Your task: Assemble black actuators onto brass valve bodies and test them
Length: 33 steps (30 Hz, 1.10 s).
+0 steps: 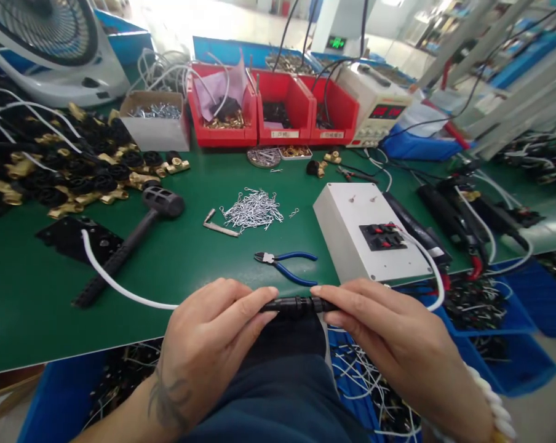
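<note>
Both hands grip one black cable connector (296, 306) at the near edge of the green table (186, 258). My left hand (213, 338) is closed round its left end, where a white cable (116, 284) leads off to the left. My right hand (393, 338) pinches its right end, and another white cable (432, 271) curves from there up to the white test box (352, 237). Blue-handled pliers (287, 263) lie just beyond the connector.
A pile of small metal clips (254, 209), a black mallet (130, 240), brass and black fittings (75, 172), red bins (282, 107), a cardboard box (155, 120), a fan (51, 43) and a power supply (374, 101) fill the table. Blue crates of cables (490, 320) stand below.
</note>
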Each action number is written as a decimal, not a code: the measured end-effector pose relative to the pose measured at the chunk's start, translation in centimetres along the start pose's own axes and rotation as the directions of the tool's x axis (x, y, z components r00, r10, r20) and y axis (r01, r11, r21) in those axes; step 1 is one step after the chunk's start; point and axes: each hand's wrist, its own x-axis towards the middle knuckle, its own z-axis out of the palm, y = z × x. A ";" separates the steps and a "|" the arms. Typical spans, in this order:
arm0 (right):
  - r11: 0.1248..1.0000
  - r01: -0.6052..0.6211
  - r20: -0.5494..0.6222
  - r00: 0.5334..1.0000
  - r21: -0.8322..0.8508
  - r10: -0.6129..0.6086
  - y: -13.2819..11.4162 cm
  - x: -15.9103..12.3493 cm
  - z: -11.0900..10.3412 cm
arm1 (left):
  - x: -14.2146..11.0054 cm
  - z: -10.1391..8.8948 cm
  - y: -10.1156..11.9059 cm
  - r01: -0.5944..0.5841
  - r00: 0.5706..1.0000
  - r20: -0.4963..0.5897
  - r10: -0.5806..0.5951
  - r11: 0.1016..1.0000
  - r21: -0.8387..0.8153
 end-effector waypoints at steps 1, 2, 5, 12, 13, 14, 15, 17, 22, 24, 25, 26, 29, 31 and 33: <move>1.000 -0.002 0.004 1.000 -0.003 0.002 0.0 0.0 0.0 | 0.0 0.0 0.0 0.000 1.000 -0.003 0.000 1.000 0.006; 1.000 -0.003 0.007 1.000 -0.004 0.003 0.0 0.0 0.0 | 0.0 0.0 0.0 0.000 1.000 -0.008 0.000 1.000 0.013; 1.000 -0.002 0.012 1.000 0.001 0.002 0.1 0.0 0.0 | 0.2 0.0 0.0 0.004 1.000 -0.014 -0.003 1.000 0.020; 1.000 0.006 -0.010 1.000 0.000 -0.006 -0.1 0.1 0.6 | 0.7 -0.2 0.4 0.036 0.998 0.050 -0.036 0.999 0.010; 1.000 0.008 -0.012 1.000 -0.001 -0.008 -0.1 0.1 0.6 | 0.7 -0.2 0.4 0.030 0.999 0.037 -0.030 1.000 0.006; 1.000 0.010 -0.010 1.000 0.000 -0.010 -0.1 0.1 0.6 | 0.6 -0.2 0.4 0.020 1.000 0.021 -0.020 1.000 -0.001; 1.000 0.011 -0.012 1.000 0.000 -0.011 -0.1 0.1 0.6 | 0.6 -0.1 0.4 0.010 1.000 0.004 -0.010 1.000 -0.005; 1.000 0.011 -0.009 1.000 -0.005 -0.011 -0.1 0.0 0.5 | 0.6 -0.1 0.5 -0.017 0.999 -0.030 0.017 1.000 -0.002; 0.999 0.028 0.002 1.000 -0.020 -0.028 -0.2 0.1 0.6 | 0.3 -0.2 0.7 -0.075 0.996 -0.045 0.075 0.997 -0.001; 0.999 0.049 0.017 0.999 -0.002 -0.049 -0.2 0.2 0.7 | 0.2 -0.4 0.6 -0.088 0.996 -0.033 0.088 0.996 -0.022; 0.998 0.064 0.023 0.998 0.010 -0.064 -0.3 0.3 0.7 | 0.2 -0.4 0.6 -0.095 0.995 -0.027 0.094 0.995 -0.030; 0.997 0.078 0.026 0.997 0.022 -0.078 -0.2 0.3 0.8 | 0.2 -0.4 0.5 -0.102 0.995 -0.023 0.101 0.994 -0.035; 0.995 0.083 0.057 0.995 0.045 -0.086 0.2 0.2 1.2 | 0.8 -0.1 0.0 -0.114 0.993 0.003 0.114 0.993 -0.015; 0.996 0.061 0.151 0.986 0.063 -0.070 0.9 0.0 1.9 | 1.0 0.0 0.0 -0.121 0.991 0.062 0.122 0.992 -0.015; 0.996 0.044 0.329 0.942 0.071 -0.065 1.6 -0.2 2.8 | 0.5 -0.1 0.3 -0.103 0.981 0.154 0.114 0.992 -0.076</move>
